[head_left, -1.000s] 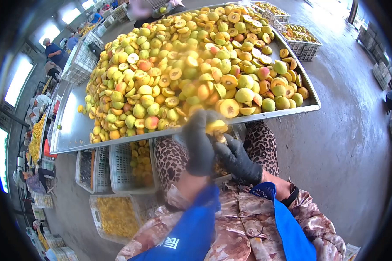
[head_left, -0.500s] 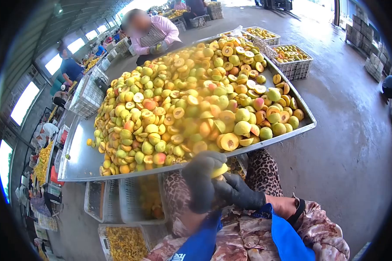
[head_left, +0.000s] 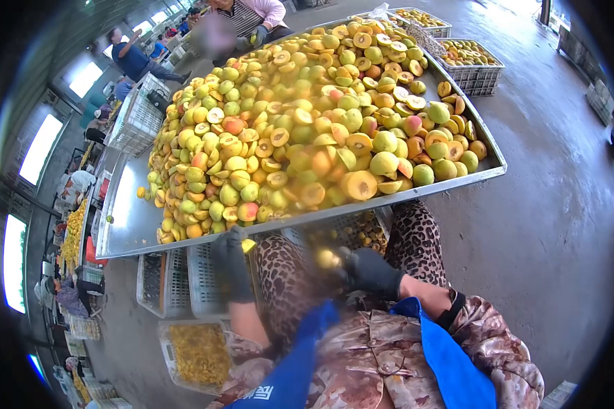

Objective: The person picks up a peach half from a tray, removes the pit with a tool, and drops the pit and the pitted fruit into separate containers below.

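My left hand (head_left: 231,264), in a dark glove, is closed on a small yellow-green peach piece (head_left: 248,245) below the tray's front edge. My right hand (head_left: 373,271), also gloved, is closed over my lap. A pale yellow piece of peach (head_left: 327,259) shows at its fingertips; blur hides whether a stone is in it. In front stands a metal tray (head_left: 119,232) heaped with yellow, green and reddish peaches (head_left: 280,136), many cut in half with stones showing.
Below the tray are plastic crates (head_left: 203,279), and one crate (head_left: 199,354) of yellow pieces stands at my left. Crates of peaches (head_left: 472,75) stand beyond the tray. A person in a pink sleeve (head_left: 269,12) works across from me; others sit further left.
My hands have moved apart: the left went left and down with a peach piece, while the right stayed near my lap. The view has tilted downward.
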Demonstrator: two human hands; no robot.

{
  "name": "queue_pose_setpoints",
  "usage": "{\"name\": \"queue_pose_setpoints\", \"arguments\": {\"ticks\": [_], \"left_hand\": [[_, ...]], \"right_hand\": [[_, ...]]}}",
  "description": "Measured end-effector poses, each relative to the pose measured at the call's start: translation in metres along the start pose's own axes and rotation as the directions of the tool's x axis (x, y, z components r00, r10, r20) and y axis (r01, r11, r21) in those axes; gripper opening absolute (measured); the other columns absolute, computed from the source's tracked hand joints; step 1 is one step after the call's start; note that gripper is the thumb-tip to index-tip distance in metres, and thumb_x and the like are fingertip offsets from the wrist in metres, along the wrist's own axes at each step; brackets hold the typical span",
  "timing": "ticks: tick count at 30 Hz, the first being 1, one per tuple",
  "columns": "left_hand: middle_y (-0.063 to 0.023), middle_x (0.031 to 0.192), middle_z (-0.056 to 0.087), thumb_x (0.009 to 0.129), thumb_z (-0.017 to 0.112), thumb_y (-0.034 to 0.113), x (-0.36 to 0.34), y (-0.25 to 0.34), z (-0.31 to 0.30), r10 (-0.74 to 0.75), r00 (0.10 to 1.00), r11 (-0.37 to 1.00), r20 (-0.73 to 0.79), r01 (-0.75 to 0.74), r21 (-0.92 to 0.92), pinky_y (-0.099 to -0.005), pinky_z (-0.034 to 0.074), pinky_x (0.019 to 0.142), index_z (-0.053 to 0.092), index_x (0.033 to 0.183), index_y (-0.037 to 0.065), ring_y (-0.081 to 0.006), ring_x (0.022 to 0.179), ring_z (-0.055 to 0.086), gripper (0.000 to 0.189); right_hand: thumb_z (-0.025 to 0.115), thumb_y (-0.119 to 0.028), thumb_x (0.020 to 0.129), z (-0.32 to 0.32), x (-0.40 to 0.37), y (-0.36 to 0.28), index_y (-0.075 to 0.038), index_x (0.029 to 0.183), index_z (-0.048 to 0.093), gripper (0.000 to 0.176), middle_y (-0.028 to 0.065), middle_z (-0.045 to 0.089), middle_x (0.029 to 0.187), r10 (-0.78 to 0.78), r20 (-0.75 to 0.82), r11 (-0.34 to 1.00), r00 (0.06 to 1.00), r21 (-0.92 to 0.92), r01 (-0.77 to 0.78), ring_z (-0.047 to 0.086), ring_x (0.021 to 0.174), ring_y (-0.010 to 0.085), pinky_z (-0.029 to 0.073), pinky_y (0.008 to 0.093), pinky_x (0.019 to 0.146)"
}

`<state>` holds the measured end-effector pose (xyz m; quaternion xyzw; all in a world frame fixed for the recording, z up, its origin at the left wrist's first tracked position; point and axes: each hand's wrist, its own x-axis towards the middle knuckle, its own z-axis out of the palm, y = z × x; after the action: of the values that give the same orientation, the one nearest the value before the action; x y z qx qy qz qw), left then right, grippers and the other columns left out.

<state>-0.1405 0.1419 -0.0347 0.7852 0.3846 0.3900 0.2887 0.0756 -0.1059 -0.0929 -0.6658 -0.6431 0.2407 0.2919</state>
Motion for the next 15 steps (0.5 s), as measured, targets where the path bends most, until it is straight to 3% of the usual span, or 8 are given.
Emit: {"name": "queue_pose_setpoints", "arguments": {"ticks": [1,4,5,6,9,11,14,15], "left_hand": [[-0.0187,0.108,0.071,0.098,0.069,0.03,0.004,-0.025,-0.004,0.203,0.979,0.778,0.015,-0.171,0.605,-0.0542,0.048,0.101,0.07,0.103,0.006,-0.0405,0.115,0.062,0.025],[-0.0221,0.138,0.058,0.088,0.069,0.017,0.025,0.025,0.046,0.471,0.874,0.732,0.122,-0.464,0.499,-0.0521,0.041,0.11,0.066,0.122,0.005,-0.0451,0.134,0.047,0.036],[-0.0176,0.15,0.048,0.086,0.066,0.012,0.032,0.04,0.074,0.505,0.844,0.749,0.18,-0.532,0.396,-0.0513,0.038,0.115,0.064,0.123,0.007,-0.0432,0.138,0.044,0.038],[-0.0139,0.153,0.048,0.082,0.073,0.008,0.039,0.056,0.104,0.506,0.826,0.738,0.249,-0.564,0.37,-0.0479,0.034,0.119,0.065,0.124,0.004,-0.0391,0.145,0.039,0.043],[-0.0135,0.151,0.049,0.08,0.069,0.004,0.073,0.038,0.193,0.631,0.63,0.551,0.453,-0.775,0.31,-0.0465,0.035,0.12,0.058,0.135,0.007,-0.0372,0.144,0.042,0.056],[-0.0135,0.148,0.052,0.077,0.074,0.008,0.101,0.076,0.199,0.251,0.689,0.613,0.68,-0.657,0.439,-0.0462,0.035,0.119,0.058,0.137,0.006,-0.0355,0.143,0.042,0.062],[-0.0117,0.138,0.062,0.082,0.075,0.014,0.126,0.097,0.174,0.286,0.586,0.632,0.758,-0.71,0.311,-0.0414,0.045,0.11,0.06,0.137,0.004,-0.0281,0.133,0.056,0.057],[-0.0114,0.133,0.065,0.086,0.074,0.016,0.131,0.086,0.167,0.273,0.649,0.82,0.71,-0.543,0.181,-0.0389,0.049,0.105,0.061,0.136,0.004,-0.0253,0.127,0.059,0.053]], "right_hand": [[0.068,-0.03,0.091,0.013,-0.004,0.019,-0.007,0.113,0.066,0.031,0.0171,0.071,0.08,0.118,0.098,0.981,0.988,-0.169,-0.1,0.071,0.074,0.0395,0.056,0.05,0.065],[0.066,-0.026,0.089,0.026,-0.013,0.025,-0.007,0.106,0.068,0.026,0.0179,0.07,0.079,0.084,0.135,0.973,0.987,-0.224,-0.052,0.071,0.073,0.0388,0.057,0.05,0.064],[0.066,-0.026,0.09,0.029,-0.014,0.023,-0.006,0.104,0.067,0.025,0.0182,0.07,0.079,0.08,0.068,0.981,0.994,-0.182,-0.066,0.071,0.073,0.0394,0.056,0.0503,0.064],[0.065,-0.026,0.09,0.029,-0.01,0.021,-0.005,0.102,0.066,0.024,0.0185,0.07,0.079,0.078,-0.003,0.987,0.997,-0.142,-0.078,0.071,0.073,0.0399,0.056,0.0506,0.064],[0.06,-0.024,0.094,0.026,-0.016,0.025,-0.004,0.096,0.063,0.021,0.0192,0.07,0.078,0.112,-0.126,0.988,0.986,-0.094,-0.124,0.07,0.074,0.0413,0.056,0.0518,0.066],[0.058,-0.024,0.096,0.013,-0.024,0.025,-0.003,0.096,0.062,0.022,0.0199,0.071,0.08,0.18,-0.146,0.978,0.973,-0.079,-0.193,0.07,0.076,0.0422,0.056,0.0519,0.068],[0.059,-0.026,0.099,-0.009,-0.037,-0.001,-0.002,0.102,0.063,0.024,0.0203,0.072,0.087,0.316,-0.16,0.948,0.935,0.096,-0.304,0.07,0.08,0.0411,0.055,0.0498,0.071],[0.061,-0.026,0.099,-0.02,-0.036,-0.01,-0.002,0.104,0.064,0.025,0.0197,0.073,0.089,0.345,-0.182,0.926,0.921,0.229,-0.301,0.071,0.08,0.0388,0.055,0.0483,0.071]]}}
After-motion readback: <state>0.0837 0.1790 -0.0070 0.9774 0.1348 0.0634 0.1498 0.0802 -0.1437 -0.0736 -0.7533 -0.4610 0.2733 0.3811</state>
